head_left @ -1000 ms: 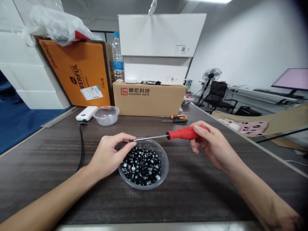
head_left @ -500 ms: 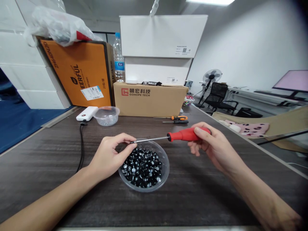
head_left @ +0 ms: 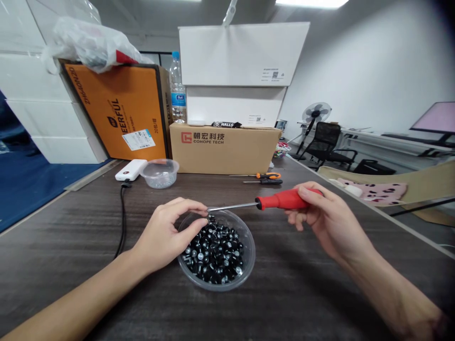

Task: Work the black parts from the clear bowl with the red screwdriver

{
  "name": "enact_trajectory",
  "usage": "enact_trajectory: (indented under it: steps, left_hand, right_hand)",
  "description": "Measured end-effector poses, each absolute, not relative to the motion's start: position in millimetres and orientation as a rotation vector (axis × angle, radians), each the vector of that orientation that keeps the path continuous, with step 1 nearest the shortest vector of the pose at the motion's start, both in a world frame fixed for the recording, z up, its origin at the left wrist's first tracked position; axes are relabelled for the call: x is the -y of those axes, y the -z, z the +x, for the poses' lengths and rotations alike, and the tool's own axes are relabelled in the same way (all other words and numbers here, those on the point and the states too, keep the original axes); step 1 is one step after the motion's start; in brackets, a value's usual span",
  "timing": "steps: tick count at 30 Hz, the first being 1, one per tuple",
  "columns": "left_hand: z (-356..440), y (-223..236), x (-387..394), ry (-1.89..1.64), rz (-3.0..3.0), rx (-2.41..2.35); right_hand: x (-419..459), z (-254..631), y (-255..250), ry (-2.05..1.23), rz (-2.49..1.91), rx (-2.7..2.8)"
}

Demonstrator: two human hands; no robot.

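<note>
**Surroundings Beyond the Grip**

We list, beyond the grip and to its left: one white device (head_left: 131, 170), black cable (head_left: 122, 213) attached; one orange carton (head_left: 140, 104), plastic bag (head_left: 90, 42) on top. Beyond the grip, we record one brown carton (head_left: 227, 158), bearing white boxes (head_left: 241, 57) and a HALLS packet (head_left: 226, 124); one bottle (head_left: 178, 94) beside the boxes. Farther beyond: fan (head_left: 316, 113), black chair (head_left: 324, 137).

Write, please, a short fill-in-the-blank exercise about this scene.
The right hand holds a screwdriver with a ____ handle.
Besides it, ____ other screwdrivers lie on the table.
The near bowl holds many small ____ and silver parts.
The bottle has a ____ cap.

Missing words: red; two; black; blue.
</note>
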State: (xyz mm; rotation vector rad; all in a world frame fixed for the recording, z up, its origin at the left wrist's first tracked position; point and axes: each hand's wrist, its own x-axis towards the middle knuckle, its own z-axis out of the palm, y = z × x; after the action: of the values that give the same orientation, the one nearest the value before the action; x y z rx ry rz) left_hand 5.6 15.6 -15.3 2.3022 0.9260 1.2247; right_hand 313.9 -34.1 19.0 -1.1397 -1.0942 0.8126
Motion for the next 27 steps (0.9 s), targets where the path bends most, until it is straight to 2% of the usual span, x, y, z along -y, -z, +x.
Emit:
enact_trajectory:
  steps: [8,17,27]
  left_hand:
    - [6.2,13.3,-14.7,-1.254,2.332,-0.883]
    - [2.1,9.7,-0.4,-1.206,2.535,-0.373]
    - [-1.6,8.5,-5.7,-1.034,2.484,-0.376]
  right_hand:
    - [34.7,312.7,-21.4,-0.71,-1.073,1.036]
    - [37.7,312.3,-23.8,-0.647,-1.014,0.923]
    - [34.7,308.6,-21.2,-0.628,-1.056,0.962]
